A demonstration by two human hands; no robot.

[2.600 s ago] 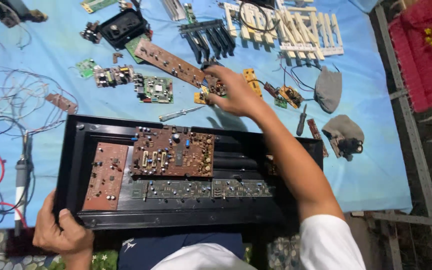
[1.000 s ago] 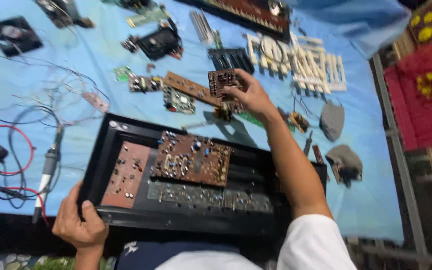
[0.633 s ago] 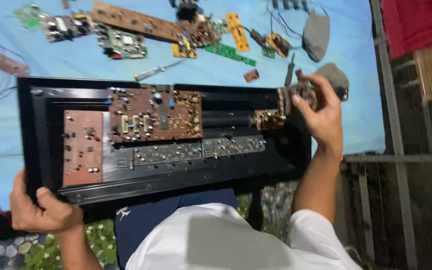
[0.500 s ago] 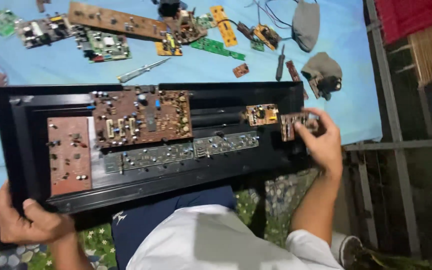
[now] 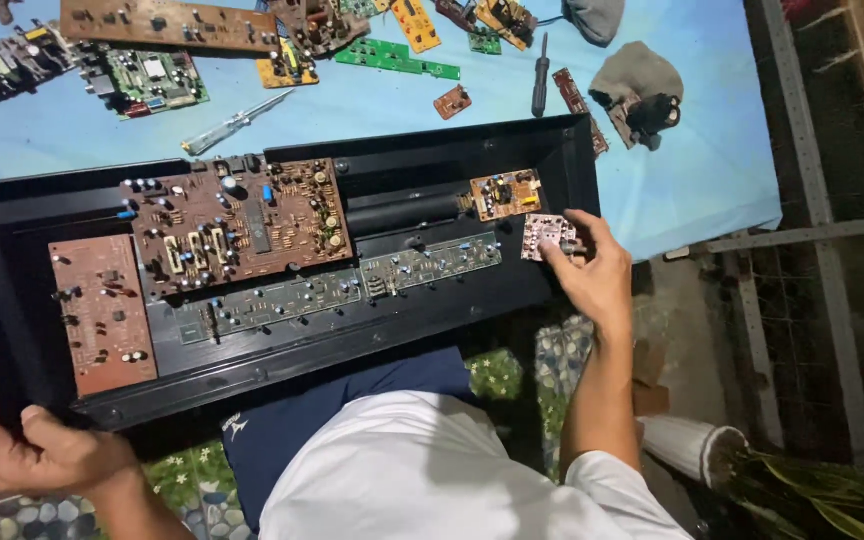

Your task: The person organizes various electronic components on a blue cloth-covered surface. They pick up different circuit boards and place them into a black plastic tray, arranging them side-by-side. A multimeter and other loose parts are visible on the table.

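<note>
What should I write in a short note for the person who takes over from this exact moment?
Left hand: grips the lower left corner of the black case.
Right hand: fingertips on a small circuit board at the right end of the case.
In the case: a large brown board, a reddish board at left, a long narrow board, a small orange board.
On the blue cloth: more loose boards, a screwdriver.
Done: four boards lie inside.
Left: the small board is not yet let go.
</note>
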